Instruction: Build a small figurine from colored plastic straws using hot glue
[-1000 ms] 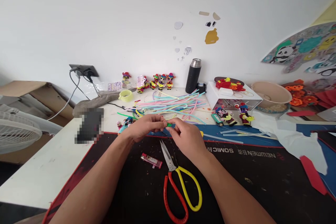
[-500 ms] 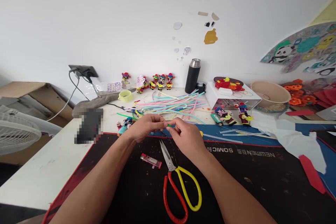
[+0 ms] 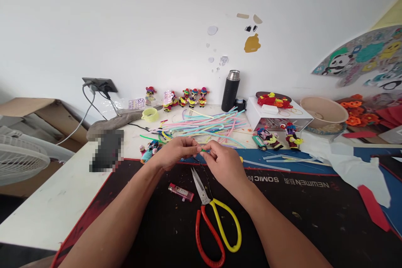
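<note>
Fingertips of my left hand (image 3: 179, 151) and my right hand (image 3: 223, 166) meet over the far edge of the black mat, both pinched on a small green piece (image 3: 203, 150). Most of that piece is hidden by the fingers, so its kind does not show. A thin dark twisted cord (image 3: 205, 172) hangs below the hands toward the scissors. The scissors (image 3: 205, 201), with one red and one yellow handle, lie on the mat under my hands, blades pointing away. Left of them rests a pink lighter (image 3: 181, 192).
Behind my hands lies a heap of pastel strips (image 3: 204, 125). Small colourful figurines (image 3: 194, 98) stand along the wall, and two more (image 3: 293, 137) sit at the right. A black thermos (image 3: 230, 92), a white box (image 3: 279, 113) and a yellow tape roll (image 3: 150, 114) are farther back.
Almost nothing differs. Both hands keep their pinch on the green piece, with only a very slight shift of the fingers.
</note>
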Demonstrator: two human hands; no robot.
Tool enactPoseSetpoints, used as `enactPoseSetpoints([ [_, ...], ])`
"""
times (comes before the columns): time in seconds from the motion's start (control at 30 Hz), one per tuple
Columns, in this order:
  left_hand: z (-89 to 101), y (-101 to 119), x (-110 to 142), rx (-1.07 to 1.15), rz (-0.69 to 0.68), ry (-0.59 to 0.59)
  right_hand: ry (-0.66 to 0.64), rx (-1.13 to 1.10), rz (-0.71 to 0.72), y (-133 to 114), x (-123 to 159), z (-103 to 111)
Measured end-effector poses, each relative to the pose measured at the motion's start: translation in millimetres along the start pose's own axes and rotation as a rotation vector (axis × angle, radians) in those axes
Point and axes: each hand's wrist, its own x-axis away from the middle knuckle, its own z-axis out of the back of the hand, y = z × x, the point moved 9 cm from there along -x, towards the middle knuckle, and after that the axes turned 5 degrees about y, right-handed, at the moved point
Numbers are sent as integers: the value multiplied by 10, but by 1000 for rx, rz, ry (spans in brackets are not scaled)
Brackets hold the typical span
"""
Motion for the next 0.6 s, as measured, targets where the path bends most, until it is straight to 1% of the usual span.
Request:
enactPoseSetpoints([
  [0.13,18,54,5,-25,-51,14,33,-101,-21,30,1,-8],
  [0.3,106,144,22,-147,-108,103,37,-275,-79,96,-15,-15],
  [0.4,122,167,33,-200,-135,120,32,-367,-134,148,-24,-24],
  [0.47,115,169,36,-243,-155,117,-2,-441,-186,187,-23,-67],
  [0.6,103,194,41,-286,-197,119,-119,-618,-324,250,6,-206],
])
